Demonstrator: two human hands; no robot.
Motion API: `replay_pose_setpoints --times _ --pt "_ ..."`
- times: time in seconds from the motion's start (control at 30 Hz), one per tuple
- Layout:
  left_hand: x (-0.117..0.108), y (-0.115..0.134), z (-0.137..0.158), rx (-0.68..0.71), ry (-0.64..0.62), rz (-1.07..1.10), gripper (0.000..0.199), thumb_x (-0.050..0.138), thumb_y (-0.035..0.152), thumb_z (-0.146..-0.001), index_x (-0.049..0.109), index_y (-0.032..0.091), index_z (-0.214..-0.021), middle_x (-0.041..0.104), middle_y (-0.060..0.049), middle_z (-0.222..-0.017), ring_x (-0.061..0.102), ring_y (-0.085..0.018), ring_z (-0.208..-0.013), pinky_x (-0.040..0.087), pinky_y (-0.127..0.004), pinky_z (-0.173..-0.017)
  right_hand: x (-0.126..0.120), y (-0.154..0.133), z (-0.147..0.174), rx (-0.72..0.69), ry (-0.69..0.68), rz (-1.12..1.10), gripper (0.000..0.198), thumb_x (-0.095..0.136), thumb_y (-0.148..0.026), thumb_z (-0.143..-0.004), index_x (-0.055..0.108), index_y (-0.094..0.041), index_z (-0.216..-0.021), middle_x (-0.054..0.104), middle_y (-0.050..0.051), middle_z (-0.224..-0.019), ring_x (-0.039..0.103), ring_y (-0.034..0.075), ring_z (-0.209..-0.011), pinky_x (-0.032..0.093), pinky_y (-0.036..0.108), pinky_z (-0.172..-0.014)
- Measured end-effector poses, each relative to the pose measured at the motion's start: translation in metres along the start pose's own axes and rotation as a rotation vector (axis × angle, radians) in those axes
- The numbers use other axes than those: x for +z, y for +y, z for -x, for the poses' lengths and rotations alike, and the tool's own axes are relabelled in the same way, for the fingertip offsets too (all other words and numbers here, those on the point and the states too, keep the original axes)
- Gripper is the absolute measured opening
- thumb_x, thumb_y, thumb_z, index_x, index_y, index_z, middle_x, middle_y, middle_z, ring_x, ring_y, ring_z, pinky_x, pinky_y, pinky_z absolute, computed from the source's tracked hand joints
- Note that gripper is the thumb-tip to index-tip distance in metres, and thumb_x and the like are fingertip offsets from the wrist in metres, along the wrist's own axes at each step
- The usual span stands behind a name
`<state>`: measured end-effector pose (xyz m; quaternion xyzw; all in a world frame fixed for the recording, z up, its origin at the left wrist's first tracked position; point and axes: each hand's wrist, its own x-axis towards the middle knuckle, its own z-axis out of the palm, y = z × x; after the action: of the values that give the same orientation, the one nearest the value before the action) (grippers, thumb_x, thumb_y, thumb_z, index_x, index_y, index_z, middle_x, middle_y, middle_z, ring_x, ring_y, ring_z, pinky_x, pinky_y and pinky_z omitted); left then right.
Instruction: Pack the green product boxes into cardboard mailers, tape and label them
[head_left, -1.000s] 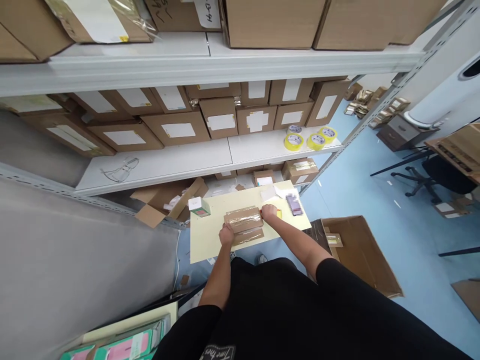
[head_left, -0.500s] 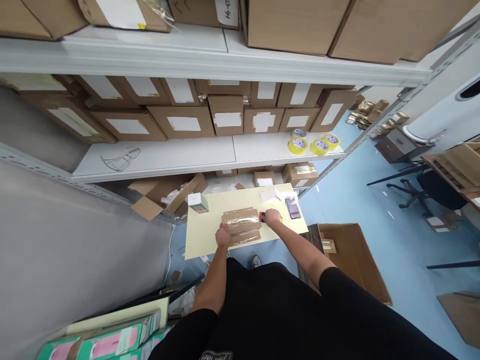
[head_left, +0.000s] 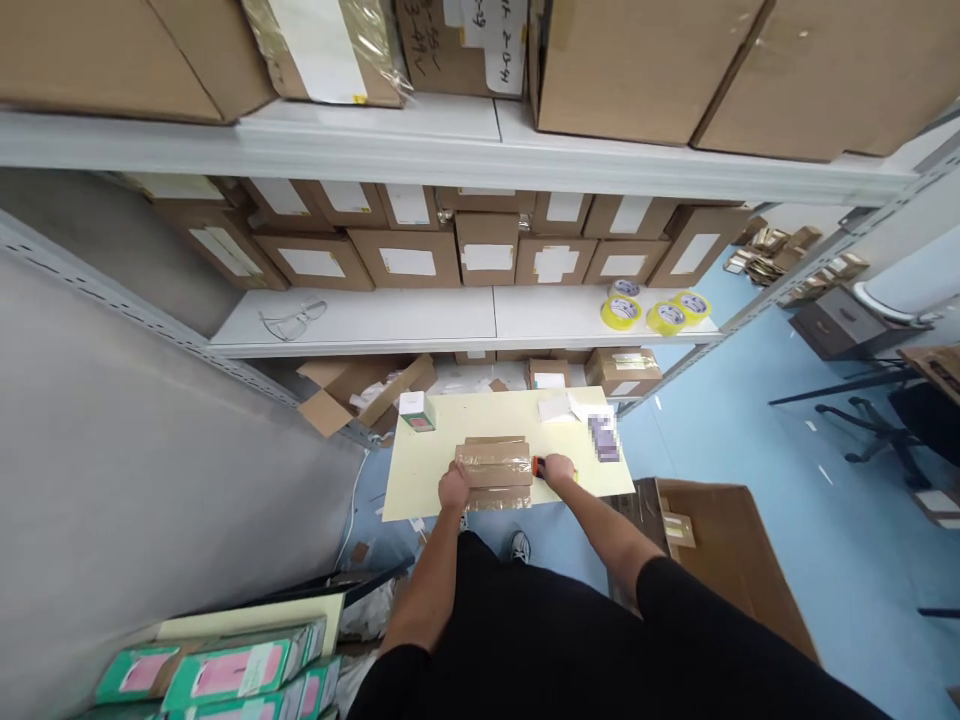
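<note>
A flat cardboard box with shiny clear tape across it lies on the cream tabletop, its flaps spread at the far and near sides. My left hand grips the box's left edge, fingers closed over it. At the box's right end, my right hand is wrapped round a tape dispenser, of which an orange and dark front end shows; a yellow bit sticks out beyond the hand. The rest of the dispenser is hidden by my fingers.
A small white-and-green box stands at the table's far left; papers and a blurred purple item lie at the right. Shelves ahead hold labelled cartons, tape rolls and glasses. A big open carton stands right.
My view has shifted, so the shelves and table appear lower and further right. Both hands keep their places at the two ends of the box, the dispenser still in the right.
</note>
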<state>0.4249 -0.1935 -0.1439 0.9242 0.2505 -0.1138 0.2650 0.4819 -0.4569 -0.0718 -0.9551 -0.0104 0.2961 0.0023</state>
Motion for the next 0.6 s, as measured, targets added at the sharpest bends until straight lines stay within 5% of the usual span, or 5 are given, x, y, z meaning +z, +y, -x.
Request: replay_pose_setpoints --times 0.1,0.2,0.37,0.47,0.6 --pt "-0.001 -0.003 -0.001 -0.045 0.005 0.016 0.05 0.027 0.039 -0.109 0.065 0.008 -0.12 0.076 -0.025 -0.102 0.074 -0.035 -0.103 0.052 -0.041 -0.09 0.032 0.021 0.006 0.075 0.044 -0.074 0.05 0.036 -0.042 -0.107 0.069 -0.009 -0.124 0.076 0.024 -0.112 0.075 0.03 -0.106 0.055 0.035 -0.086" --pt "0.006 -0.002 -0.003 -0.061 -0.007 0.041 0.051 0.025 0.041 -0.109 0.062 0.01 -0.128 0.076 -0.022 -0.111 0.072 -0.033 -0.109 0.051 -0.041 -0.094 0.055 0.045 0.0 0.112 0.093 -0.23 0.045 0.036 -0.032 -0.107 0.062 -0.006 -0.132 0.074 0.023 -0.12 0.071 0.03 -0.116 0.05 0.035 -0.097" --pt "0.014 -0.001 -0.001 -0.054 -0.009 0.166 0.058 0.019 0.046 -0.109 0.038 0.018 -0.156 0.069 -0.017 -0.135 0.068 -0.029 -0.12 0.051 -0.038 -0.098 0.06 0.067 -0.018 0.187 0.063 -0.349 0.043 0.039 -0.026 -0.103 0.061 -0.009 -0.136 0.071 0.023 -0.126 0.069 0.033 -0.118 0.049 0.038 -0.097" --pt "0.013 -0.004 -0.003 -0.048 -0.048 0.281 0.062 0.018 0.052 -0.108 0.031 0.022 -0.161 0.064 -0.014 -0.144 0.063 -0.03 -0.129 0.049 -0.04 -0.104 0.06 0.054 -0.02 0.155 0.116 -0.473 0.047 0.033 -0.031 -0.105 0.058 -0.012 -0.141 0.067 0.02 -0.136 0.064 0.029 -0.126 0.046 0.036 -0.104" --pt "0.011 -0.01 -0.009 -0.069 -0.117 0.359 0.065 0.019 0.055 -0.108 0.033 0.019 -0.16 0.058 -0.014 -0.151 0.058 -0.033 -0.135 0.044 -0.042 -0.109 0.072 0.007 -0.01 -0.053 0.131 -0.767 0.055 0.042 -0.051 -0.103 0.056 -0.017 -0.143 0.067 0.013 -0.137 0.061 0.026 -0.129 0.046 0.033 -0.106"
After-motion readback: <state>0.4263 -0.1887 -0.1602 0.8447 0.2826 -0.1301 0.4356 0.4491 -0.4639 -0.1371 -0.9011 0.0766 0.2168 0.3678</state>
